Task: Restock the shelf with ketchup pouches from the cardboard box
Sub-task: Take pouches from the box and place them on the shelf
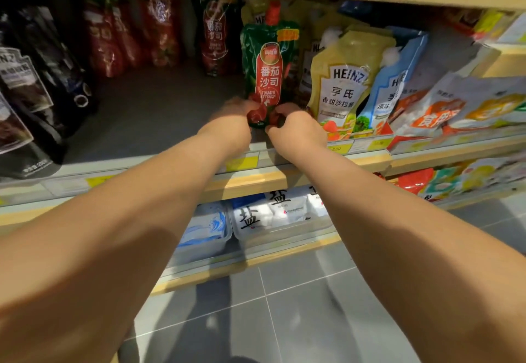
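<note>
- Ketchup pouch [269,72]: green and red, red cap up, standing upright on the shelf [148,112] near its front edge.
- Left hand [230,126]: fingers curled, gripping the pouch's base at its 7 o'clock corner.
- Right hand [297,132]: fingers curled, gripping the base at the 5 o'clock corner.
- Yellow Heinz pouch [344,84]: at 3 o'clock, just beside the ketchup pouch, leaning.
- Red pouches [213,38]: at 11 o'clock, deeper in.
- Salt packs [256,217]: at 6 o'clock, one shelf lower.
</note>
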Motion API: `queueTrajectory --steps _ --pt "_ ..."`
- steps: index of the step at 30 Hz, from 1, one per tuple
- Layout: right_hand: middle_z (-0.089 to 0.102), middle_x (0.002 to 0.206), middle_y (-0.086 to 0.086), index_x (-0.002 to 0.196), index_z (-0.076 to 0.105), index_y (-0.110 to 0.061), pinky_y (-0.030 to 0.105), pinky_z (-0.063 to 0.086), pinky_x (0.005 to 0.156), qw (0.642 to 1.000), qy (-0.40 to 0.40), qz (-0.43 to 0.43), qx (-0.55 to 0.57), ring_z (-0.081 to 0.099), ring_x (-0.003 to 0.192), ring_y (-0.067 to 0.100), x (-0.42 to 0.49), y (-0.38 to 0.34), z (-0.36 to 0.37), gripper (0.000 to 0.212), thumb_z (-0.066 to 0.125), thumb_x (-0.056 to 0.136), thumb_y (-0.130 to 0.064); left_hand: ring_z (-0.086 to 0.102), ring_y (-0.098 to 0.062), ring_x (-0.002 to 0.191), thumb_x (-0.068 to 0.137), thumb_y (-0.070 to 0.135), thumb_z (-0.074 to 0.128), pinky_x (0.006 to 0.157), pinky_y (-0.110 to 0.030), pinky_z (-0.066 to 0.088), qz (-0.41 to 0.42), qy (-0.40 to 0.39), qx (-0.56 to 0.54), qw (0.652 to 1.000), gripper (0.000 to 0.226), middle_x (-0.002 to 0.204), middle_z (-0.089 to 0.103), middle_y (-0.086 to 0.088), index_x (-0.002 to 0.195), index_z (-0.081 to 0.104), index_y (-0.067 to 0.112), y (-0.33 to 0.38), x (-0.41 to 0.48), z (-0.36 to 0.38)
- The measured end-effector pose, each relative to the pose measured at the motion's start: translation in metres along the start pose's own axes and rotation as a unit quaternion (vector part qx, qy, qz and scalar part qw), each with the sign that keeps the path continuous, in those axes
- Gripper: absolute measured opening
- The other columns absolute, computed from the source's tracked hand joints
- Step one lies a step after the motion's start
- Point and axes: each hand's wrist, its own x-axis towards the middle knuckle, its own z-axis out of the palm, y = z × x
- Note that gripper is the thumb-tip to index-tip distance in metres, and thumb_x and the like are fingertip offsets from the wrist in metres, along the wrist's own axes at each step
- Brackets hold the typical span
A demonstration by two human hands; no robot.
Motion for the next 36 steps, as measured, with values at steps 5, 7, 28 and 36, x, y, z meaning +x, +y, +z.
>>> queueTrajectory --steps 5,7,28,36 --pt "0.064 0.112 0.006 0.125 0.051 -0.028 0.03 0.036 0.071 0.999 -0.008 -0.017 -0.03 0.059 0.102 0.03 0.0 -0.001 0.003 0.037 0.051 0.09 -0.039 0.043 -0.031 0.127 0.089 0.011 0.052 0.101 -0.032 0.035 0.013 0.035 -0.03 0.999 0.055 0.143 0.042 -0.01 0.14 0.04 0.026 -0.004 0.004 0.004" --pt "0.065 0.112 0.007 0.125 0.052 -0.028 0.03 0.037 0.072 0.999 0.009 -0.029 -0.016 0.059 0.101 0.031 -0.003 0.001 0.004 0.037 0.048 0.09 -0.04 0.048 -0.029 0.123 0.089 0.012 0.054 0.094 -0.029 0.038 0.003 0.077 -0.055 0.996 0.054 0.139 0.048 -0.006 0.137 0.042 0.031 -0.005 0.0 0.004" --pt "0.065 0.098 0.015 0.1 0.064 -0.001 0.037 0.044 0.087 0.904 -0.11 -0.326 0.255 0.057 0.093 0.031 -0.237 -0.064 0.094 0.022 0.058 0.079 -0.003 0.059 -0.016 0.068 0.082 0.026 0.067 0.065 -0.025 0.041 -0.181 0.233 -0.104 0.95 0.016 0.087 0.063 0.006 0.098 0.064 0.021 -0.176 -0.294 0.019" --pt "0.051 0.08 -0.009 0.108 0.06 -0.006 0.027 0.044 0.077 0.86 -0.357 -0.259 0.255 0.053 0.083 0.016 -0.319 -0.113 0.187 0.023 0.055 0.086 -0.01 0.063 -0.027 0.086 0.081 0.025 0.068 0.077 -0.029 0.045 -0.397 0.11 -0.095 0.906 0.029 0.098 0.069 -0.006 0.107 0.063 0.013 -0.282 -0.4 0.03"
